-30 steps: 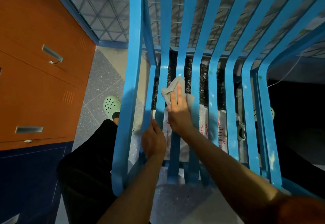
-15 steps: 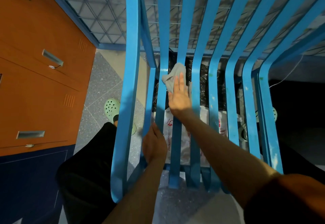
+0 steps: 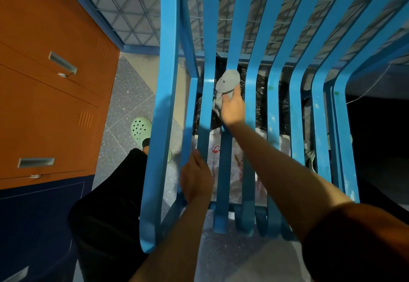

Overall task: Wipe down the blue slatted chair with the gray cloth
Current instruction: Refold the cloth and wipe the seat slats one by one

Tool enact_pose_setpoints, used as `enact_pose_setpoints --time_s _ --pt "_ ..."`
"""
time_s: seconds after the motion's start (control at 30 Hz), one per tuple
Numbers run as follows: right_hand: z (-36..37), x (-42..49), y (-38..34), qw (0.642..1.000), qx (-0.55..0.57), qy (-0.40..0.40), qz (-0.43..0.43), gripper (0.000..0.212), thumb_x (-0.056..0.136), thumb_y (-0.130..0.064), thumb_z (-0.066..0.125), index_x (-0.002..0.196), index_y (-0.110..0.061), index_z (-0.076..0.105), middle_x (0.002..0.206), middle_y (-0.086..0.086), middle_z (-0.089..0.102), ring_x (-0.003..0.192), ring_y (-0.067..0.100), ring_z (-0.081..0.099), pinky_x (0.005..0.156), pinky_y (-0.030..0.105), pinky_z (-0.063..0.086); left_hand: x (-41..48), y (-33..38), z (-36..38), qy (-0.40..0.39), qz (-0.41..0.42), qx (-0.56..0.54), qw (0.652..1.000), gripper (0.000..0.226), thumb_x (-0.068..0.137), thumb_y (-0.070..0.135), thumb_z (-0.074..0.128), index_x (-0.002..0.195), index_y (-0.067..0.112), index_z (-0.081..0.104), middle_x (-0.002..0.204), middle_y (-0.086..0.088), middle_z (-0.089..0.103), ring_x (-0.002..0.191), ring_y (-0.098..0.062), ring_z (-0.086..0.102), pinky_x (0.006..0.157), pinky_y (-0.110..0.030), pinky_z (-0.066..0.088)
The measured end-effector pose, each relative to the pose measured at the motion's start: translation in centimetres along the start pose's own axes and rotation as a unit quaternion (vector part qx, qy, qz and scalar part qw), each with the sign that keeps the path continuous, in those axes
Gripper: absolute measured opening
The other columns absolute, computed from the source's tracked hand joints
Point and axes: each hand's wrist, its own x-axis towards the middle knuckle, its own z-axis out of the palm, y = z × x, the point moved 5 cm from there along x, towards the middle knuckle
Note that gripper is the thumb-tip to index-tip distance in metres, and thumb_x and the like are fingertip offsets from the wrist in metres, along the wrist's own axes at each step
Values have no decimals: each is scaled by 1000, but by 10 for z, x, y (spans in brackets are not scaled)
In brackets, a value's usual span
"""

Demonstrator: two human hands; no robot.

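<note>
Two recessed metal handles [image 3: 63,61] on the orange cabinet [image 3: 44,104] at far left, with a navy panel [image 3: 39,215] below. Next, speckled gray floor [image 3: 124,109] and wire mesh [image 3: 137,12] at the top. On the floor, a pale green clog [image 3: 140,129], with a black trouser leg [image 3: 110,193] rising toward the camera.

Looks straight down onto the blue slatted chair [image 3: 164,104], which fills the middle and right of the view, its slats bending from seat into back.

Grips a blue bar between the wide outer strip and the next slat with the left hand [image 3: 194,177], fingers [image 3: 184,182] curled round it, thumb lying up along the bar.

Reaches farther in with the right hand [image 3: 233,107], forearm stretched across the seat slats. Holds the gray cloth [image 3: 228,81] bunched against the third strip from the left, at the bend between seat and back. Fingers [image 3: 236,92] bent over the wad's lower part, most of it showing above them, a loose tail hanging at the hand's left.

Under the slats, a white plastic bag [image 3: 215,151] with red print, and crinkled black plastic [image 3: 261,96] beyond it.

At far right, a thin white cord [image 3: 376,82] over darkness, and a dark sleeve [image 3: 354,248] in the lower corner.
</note>
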Motion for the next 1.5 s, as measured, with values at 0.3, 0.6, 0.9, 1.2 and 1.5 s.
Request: enact_pose_setpoints --time_s 0.3,0.6,0.9,1.2,1.5 --pt "-1 36 -5 993 59 41 91 32 102 -10 37 130 -4 48 127 13 59 112 28 55 86 25 38 4 -5 4 -5 2 8 1000 41 105 41 23 84 22 53 64 11 47 56 2 41 49 -17 25" --pt "2 -22 20 993 50 38 99 32 103 -18 39 125 4 46 117 22 59 101 32 58 72 23 38 3 -4 2 -4 0 18 1000 51 105 44 20 94 15 61 80 -4 60 75 -21 58 61 -29 36" --pt "6 -126 56 992 62 13 112 12 103 -13 36 109 -10 46 86 -1 57 80 12 59 57 13 49 -3 5 -6 -3 -1 17 1000 55 106 41 20 104 7 63 86 -10 61 81 -23 57 65 -29 32" --pt "-7 -230 76 993 59 1 99 19 103 -20 42 113 -6 50 95 11 58 82 19 55 73 22 44 -6 9 -9 -10 9 -9 1000 55 106 39 20 116 6 63 115 -19 64 110 -37 57 81 -36 39" --pt "-6 -228 76 995 57 20 85 14 104 -17 40 102 -13 53 81 -7 56 68 -8 56 64 5 45 -9 12 -11 -2 18 -14 1000 53 107 37 21 110 5 63 107 -18 66 102 -33 59 71 -30 31"
